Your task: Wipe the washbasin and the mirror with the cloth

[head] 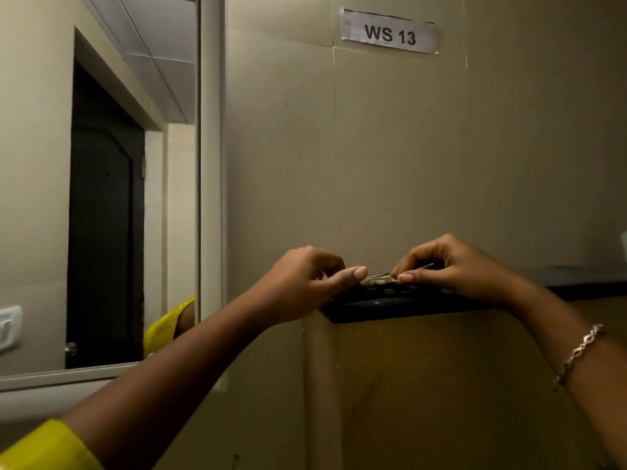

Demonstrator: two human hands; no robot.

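The mirror (40, 164) in a pale frame hangs on the wall at the left and reflects a dark doorway. My left hand (312, 279) and my right hand (444, 266) are raised side by side to a dark ledge (390, 305) on top of a beige partition. Between their thumbs and fingers they pinch the thin edge of a flat greyish thing (380, 276), probably the cloth, lying on that ledge. How much of it lies behind the hands I cannot tell. The washbasin is out of view.
A paper label reading WS 13 (389, 32) is stuck high on the beige wall. The partition (424, 385) fills the lower right. A dark shelf edge (593, 286) runs off to the right. A switch plate (10, 327) shows in the mirror.
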